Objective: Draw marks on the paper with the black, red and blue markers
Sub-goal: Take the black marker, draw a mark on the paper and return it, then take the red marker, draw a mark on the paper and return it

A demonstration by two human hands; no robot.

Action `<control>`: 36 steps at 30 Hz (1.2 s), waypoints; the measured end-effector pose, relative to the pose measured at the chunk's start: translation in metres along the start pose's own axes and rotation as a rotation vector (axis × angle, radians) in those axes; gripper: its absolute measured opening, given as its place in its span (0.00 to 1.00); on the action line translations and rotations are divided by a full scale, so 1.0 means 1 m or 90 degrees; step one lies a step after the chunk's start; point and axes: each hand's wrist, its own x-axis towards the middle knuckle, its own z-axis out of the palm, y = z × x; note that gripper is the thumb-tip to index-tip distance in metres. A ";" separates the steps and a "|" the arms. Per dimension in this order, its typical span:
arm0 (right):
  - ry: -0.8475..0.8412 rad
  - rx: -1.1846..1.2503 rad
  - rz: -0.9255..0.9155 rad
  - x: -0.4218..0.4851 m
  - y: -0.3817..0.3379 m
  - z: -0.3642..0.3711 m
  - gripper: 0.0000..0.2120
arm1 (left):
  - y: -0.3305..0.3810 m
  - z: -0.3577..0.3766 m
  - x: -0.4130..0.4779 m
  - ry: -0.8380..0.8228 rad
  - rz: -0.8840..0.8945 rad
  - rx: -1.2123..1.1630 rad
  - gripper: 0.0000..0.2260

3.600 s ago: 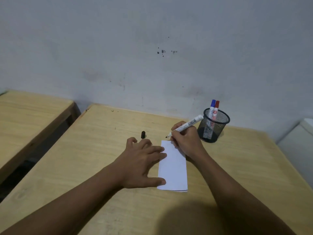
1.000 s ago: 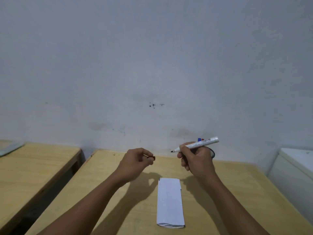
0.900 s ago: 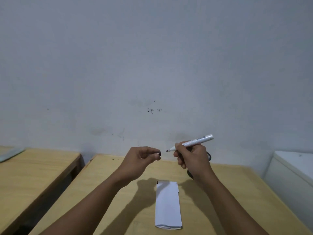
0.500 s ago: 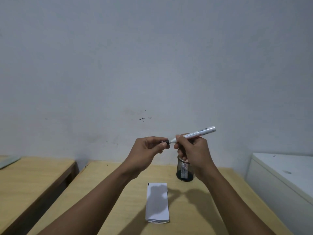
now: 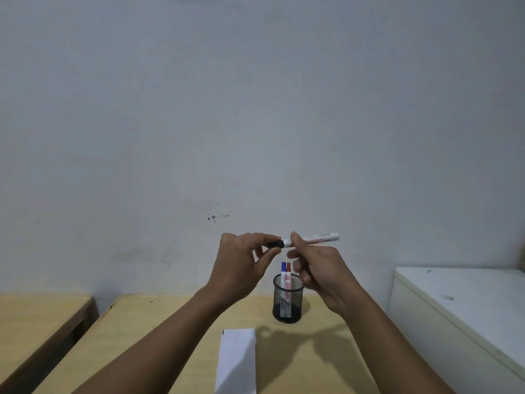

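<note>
Both hands are raised in front of the wall. My right hand (image 5: 318, 268) grips the white barrel of the black marker (image 5: 321, 238), held level. My left hand (image 5: 241, 265) pinches the black cap (image 5: 276, 244), which sits on the marker's tip. Below them a folded white paper (image 5: 237, 362) lies on the wooden table (image 5: 298, 354), with a small black mark at its far left corner. Behind it stands a black mesh pen cup (image 5: 287, 301) holding the blue marker (image 5: 283, 273) and the red marker (image 5: 289, 273).
A second wooden table (image 5: 37, 317) stands to the left across a gap. A white cabinet (image 5: 460, 308) is close on the right. A plain grey wall with a few dark specks fills the background.
Earlier my right hand drew on the paper while the left held it down. Both hands then lifted, my left hand picked up the cap, and now the cap is on the marker's tip.
</note>
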 end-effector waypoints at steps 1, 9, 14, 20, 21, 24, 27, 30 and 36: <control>0.069 -0.135 -0.052 0.006 0.004 -0.004 0.22 | -0.003 0.003 0.005 0.003 -0.012 0.008 0.09; 0.134 -0.536 -0.381 0.066 0.038 -0.019 0.09 | -0.016 0.046 0.036 -0.099 -0.007 0.014 0.16; 0.153 -0.338 -0.265 0.109 0.059 -0.032 0.13 | -0.053 0.094 0.046 -0.126 -0.209 -0.021 0.19; 0.113 -0.340 -0.192 0.143 0.106 -0.039 0.25 | -0.104 0.165 0.037 -0.237 -0.467 -0.130 0.25; 0.106 -0.351 -0.185 0.148 0.113 -0.040 0.24 | -0.110 0.174 0.034 -0.246 -0.494 -0.149 0.24; 0.069 -0.374 -0.159 0.158 0.135 -0.041 0.22 | -0.122 0.195 0.026 -0.270 -0.517 -0.183 0.17; 0.058 -0.426 -0.139 0.164 0.153 -0.041 0.19 | -0.128 0.208 0.019 -0.281 -0.495 -0.201 0.14; 0.058 -0.449 -0.141 0.166 0.163 -0.040 0.13 | -0.131 0.215 0.017 -0.244 -0.504 -0.238 0.13; 0.089 -0.439 -0.150 0.164 0.165 -0.040 0.16 | -0.126 0.213 0.028 -0.180 -0.503 -0.307 0.12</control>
